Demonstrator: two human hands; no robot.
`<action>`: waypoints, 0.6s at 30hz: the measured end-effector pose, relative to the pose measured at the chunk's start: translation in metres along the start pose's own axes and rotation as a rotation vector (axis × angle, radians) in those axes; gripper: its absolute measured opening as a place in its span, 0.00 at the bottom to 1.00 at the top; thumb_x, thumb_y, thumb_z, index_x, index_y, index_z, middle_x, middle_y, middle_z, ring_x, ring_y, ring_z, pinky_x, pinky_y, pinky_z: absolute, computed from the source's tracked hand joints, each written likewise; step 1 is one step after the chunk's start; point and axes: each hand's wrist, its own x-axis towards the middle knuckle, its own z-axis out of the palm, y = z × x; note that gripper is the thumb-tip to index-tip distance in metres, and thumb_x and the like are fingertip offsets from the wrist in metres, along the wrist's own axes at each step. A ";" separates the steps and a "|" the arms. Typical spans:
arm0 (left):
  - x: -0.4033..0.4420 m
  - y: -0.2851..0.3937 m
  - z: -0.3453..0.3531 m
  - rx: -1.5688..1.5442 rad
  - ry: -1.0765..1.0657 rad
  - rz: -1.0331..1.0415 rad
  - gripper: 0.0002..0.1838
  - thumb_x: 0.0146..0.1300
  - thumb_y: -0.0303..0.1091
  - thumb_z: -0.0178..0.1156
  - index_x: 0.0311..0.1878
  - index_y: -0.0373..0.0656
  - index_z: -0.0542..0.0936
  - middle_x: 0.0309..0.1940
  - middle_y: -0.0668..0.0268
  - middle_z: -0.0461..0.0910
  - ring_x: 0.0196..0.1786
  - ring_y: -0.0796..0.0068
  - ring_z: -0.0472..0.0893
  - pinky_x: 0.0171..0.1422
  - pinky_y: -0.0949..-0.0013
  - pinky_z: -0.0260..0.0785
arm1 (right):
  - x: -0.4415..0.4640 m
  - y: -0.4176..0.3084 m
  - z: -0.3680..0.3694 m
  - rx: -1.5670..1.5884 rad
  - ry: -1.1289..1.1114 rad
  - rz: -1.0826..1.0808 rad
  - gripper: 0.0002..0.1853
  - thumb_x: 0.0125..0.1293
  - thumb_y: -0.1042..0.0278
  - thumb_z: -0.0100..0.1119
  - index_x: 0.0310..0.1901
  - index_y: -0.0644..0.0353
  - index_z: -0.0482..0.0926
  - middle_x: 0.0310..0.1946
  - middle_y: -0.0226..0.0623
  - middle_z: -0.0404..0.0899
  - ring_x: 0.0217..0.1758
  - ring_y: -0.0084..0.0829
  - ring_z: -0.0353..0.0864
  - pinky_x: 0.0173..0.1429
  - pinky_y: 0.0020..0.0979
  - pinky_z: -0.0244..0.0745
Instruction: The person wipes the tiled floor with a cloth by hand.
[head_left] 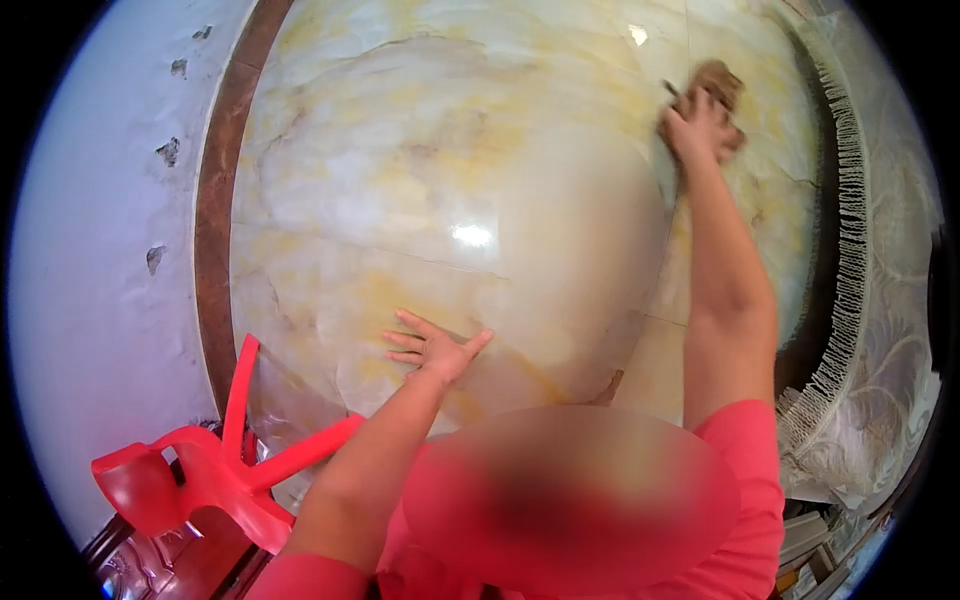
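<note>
My right hand (pixel 703 130) is stretched far forward at the upper right, its fingers closed on a crumpled brown cloth (pixel 718 85) that lies against the glossy marbled tile floor (pixel 560 130). Motion smears the hand and cloth a little. Lower and nearer the middle, my left hand (pixel 436 350) is over the same floor with its fingers spread and nothing in it. Whether its palm touches the tiles is hard to tell.
At the lower left a red plastic chair (pixel 215 480) lies tipped beside dark carved wood. A brown skirting strip (pixel 215 200) edges the chipped pale wall (pixel 110 250). Along the right hangs a fringed, patterned cover (pixel 890 300) above a dark gap.
</note>
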 end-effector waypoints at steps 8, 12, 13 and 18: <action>0.003 0.000 0.003 -0.026 -0.015 -0.025 0.80 0.37 0.64 0.74 0.69 0.46 0.16 0.69 0.37 0.12 0.71 0.29 0.20 0.73 0.35 0.27 | -0.170 -0.189 0.025 0.234 -0.182 -1.170 0.18 0.49 0.56 0.63 0.45 0.33 0.82 0.57 0.21 0.71 0.67 0.41 0.57 0.67 0.56 0.52; 0.004 -0.004 0.006 -0.037 0.015 -0.029 0.79 0.37 0.63 0.75 0.70 0.49 0.17 0.70 0.40 0.14 0.72 0.33 0.20 0.72 0.33 0.31 | -0.274 -0.150 0.009 0.315 -0.394 -1.455 0.22 0.49 0.53 0.66 0.49 0.34 0.81 0.61 0.21 0.67 0.73 0.41 0.50 0.70 0.60 0.45; 0.000 -0.004 0.002 -0.063 0.011 -0.006 0.79 0.37 0.63 0.75 0.70 0.47 0.17 0.70 0.38 0.14 0.72 0.31 0.21 0.72 0.35 0.29 | -0.289 -0.129 0.007 0.312 -0.386 -1.500 0.22 0.50 0.53 0.66 0.50 0.33 0.80 0.60 0.21 0.67 0.72 0.41 0.51 0.69 0.60 0.45; 0.002 -0.010 0.004 -0.122 0.003 0.071 0.80 0.36 0.63 0.76 0.70 0.47 0.17 0.70 0.35 0.16 0.71 0.28 0.21 0.73 0.36 0.30 | -0.307 0.007 -0.037 0.292 -0.428 -1.235 0.25 0.48 0.56 0.68 0.51 0.40 0.80 0.62 0.24 0.66 0.73 0.44 0.51 0.72 0.58 0.42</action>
